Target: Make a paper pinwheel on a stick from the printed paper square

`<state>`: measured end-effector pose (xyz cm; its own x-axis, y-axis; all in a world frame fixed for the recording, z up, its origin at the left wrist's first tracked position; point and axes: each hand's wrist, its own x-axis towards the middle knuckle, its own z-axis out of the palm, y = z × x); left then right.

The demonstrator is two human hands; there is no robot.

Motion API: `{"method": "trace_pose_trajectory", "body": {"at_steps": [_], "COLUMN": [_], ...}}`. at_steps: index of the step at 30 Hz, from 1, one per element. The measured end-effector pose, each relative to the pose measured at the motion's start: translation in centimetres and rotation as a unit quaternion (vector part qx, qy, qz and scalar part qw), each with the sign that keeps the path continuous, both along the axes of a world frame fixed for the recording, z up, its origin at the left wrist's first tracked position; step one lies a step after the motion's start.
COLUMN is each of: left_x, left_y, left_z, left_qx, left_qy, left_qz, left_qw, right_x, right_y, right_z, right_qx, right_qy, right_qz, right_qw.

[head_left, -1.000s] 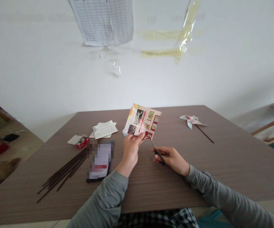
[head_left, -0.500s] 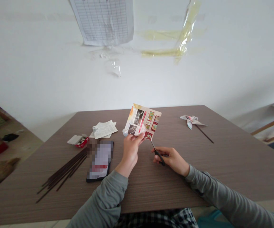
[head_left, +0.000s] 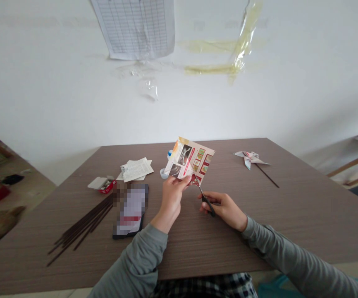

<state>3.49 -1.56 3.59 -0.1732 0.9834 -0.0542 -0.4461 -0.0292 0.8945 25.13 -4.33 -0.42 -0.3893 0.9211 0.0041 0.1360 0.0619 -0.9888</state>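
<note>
Left hand [head_left: 173,195] grips the printed paper [head_left: 191,160] by its lower edge. Right hand [head_left: 225,207] holds scissors [head_left: 207,203], blades at the paper's lower corner.

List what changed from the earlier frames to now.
The printed paper in the left hand shifted slightly right, uncovering something blue and white behind its left edge. The blades of the scissors overlap the paper again, after sitting at its lower edge. Nothing newly grasped or released. Right hand, phone, sticks and pinwheel: unchanged.
</note>
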Motion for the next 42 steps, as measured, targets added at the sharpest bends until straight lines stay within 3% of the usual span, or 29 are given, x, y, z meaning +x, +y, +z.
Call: {"method": "trace_pose_trajectory", "body": {"at_steps": [34,42], "left_x": [-0.15,-0.28], "left_y": [-0.09,-0.31], "left_z": [-0.14,0.06], "left_qx": [-0.005,-0.006], "left_qy": [0.006,0.012], "left_qz": [-0.022,-0.028], "left_qw": [1.000,1.000], "right_x": [-0.08,0.07], "right_y": [-0.17,0.26], "right_z": [0.10,-0.79], "right_qx": [0.013,-0.003], "right_qy": [-0.013,-0.003], "right_qz": [-0.011,-0.006], "right_qw": [1.000,1.000]}}
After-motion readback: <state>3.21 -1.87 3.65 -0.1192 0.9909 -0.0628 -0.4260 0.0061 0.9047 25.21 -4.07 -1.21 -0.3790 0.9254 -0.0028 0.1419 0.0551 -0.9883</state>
